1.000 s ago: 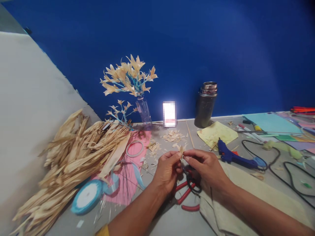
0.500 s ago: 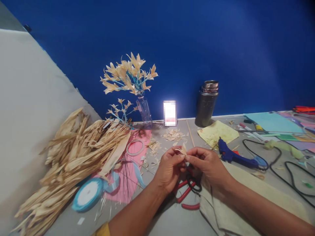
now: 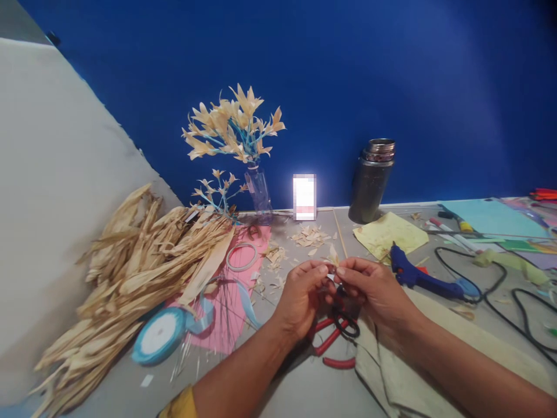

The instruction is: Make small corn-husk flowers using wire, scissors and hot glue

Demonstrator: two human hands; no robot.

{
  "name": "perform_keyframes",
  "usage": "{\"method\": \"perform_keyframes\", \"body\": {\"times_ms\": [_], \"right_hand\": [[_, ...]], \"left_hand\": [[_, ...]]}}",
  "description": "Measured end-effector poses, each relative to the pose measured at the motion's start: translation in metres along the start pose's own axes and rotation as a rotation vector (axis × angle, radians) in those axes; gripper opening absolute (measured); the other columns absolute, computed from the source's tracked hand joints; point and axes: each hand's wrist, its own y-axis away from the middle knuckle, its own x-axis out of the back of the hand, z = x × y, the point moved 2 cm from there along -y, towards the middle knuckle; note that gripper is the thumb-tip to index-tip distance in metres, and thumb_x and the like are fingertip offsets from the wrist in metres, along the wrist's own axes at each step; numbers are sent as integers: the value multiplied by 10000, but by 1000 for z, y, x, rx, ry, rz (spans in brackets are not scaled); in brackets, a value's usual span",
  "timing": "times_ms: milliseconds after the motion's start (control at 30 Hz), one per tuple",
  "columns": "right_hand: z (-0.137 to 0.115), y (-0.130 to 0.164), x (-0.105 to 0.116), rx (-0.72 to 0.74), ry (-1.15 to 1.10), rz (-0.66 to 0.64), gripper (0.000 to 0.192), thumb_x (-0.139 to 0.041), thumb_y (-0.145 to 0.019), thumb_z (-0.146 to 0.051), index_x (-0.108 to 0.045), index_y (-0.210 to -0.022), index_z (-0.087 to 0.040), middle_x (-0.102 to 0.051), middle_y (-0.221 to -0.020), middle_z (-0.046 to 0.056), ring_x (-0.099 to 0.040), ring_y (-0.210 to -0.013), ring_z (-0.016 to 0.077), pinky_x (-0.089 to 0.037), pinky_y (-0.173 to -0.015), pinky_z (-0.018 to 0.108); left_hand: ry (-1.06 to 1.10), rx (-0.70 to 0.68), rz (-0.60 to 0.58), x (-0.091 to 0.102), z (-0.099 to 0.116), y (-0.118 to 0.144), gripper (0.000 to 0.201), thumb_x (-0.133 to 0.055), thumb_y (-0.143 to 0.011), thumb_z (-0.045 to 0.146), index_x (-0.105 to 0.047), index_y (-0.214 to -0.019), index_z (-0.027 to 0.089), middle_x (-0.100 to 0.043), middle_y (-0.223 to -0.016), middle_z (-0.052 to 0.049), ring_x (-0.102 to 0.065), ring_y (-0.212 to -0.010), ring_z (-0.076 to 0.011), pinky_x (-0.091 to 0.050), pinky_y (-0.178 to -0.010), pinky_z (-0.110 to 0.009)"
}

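Observation:
Close together over the table, my left hand (image 3: 298, 296) and my right hand (image 3: 378, 293) both pinch the base of a small bunch of pale dried corn husk petals (image 3: 333, 255). The petal tips stand up between my fingertips, and the base is hidden by the fingers. Under my hands lie red-handled pliers (image 3: 333, 337) and a pair of black-handled scissors (image 3: 348, 326), partly covered. Behind the fingers is a pile of cut husk pieces (image 3: 310, 235).
At left are dried corn husks (image 3: 148, 273), a blue ribbon roll (image 3: 159, 337) and pink paper (image 3: 226, 337). Husk flowers (image 3: 235, 122) stand in a clear bottle (image 3: 259, 194). A lit phone (image 3: 304, 197), dark flask (image 3: 372, 183), blue glue gun (image 3: 418, 276) and folded cloth (image 3: 418, 354) are also there.
My fingers have shifted slightly around the petals, with the left thumb and fingertips sliding a little off the base. The whole view has moved slightly; the table items lie as before.

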Motion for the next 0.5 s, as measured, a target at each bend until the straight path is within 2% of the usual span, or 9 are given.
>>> {"method": "perform_keyframes", "body": {"times_ms": [200,267,400,500], "right_hand": [[10,-2,5,-35,14,49,351,-930,-626,-404,-660,-702,-192,-488,-467,-82,-403,-402,67,-307,-411,197],[11,-2,5,-42,-8,29,350,-935,-620,-394,-664,-695,-185,-503,-471,-77,-407,-405,60,-320,-420,192],[6,0,1,-23,-35,-27,351,-935,-631,-398,-666,-657,-173,-553,-503,-54,-497,-461,78,-449,-508,217],[3,1,0,-19,-13,-13,354,-932,-634,-411,-669,-668,-177,-538,-489,-59,-514,-455,92,-433,-485,219]], "left_hand": [[-66,-38,73,-1,-4,-1,396,-948,-560,285,-638,-769,155,-635,-650,22,-571,-516,-98,-424,-493,-211],[-39,-3,73,-1,-5,-1,391,-945,-536,247,-643,-764,148,-639,-633,16,-575,-513,-99,-425,-505,-212],[-7,35,41,1,-3,-2,255,-822,-570,167,-695,-786,120,-670,-637,-29,-587,-547,-105,-431,-529,-205],[-9,33,20,2,-2,-2,238,-730,-560,127,-712,-797,117,-675,-646,-42,-589,-562,-112,-429,-525,-205]]}}
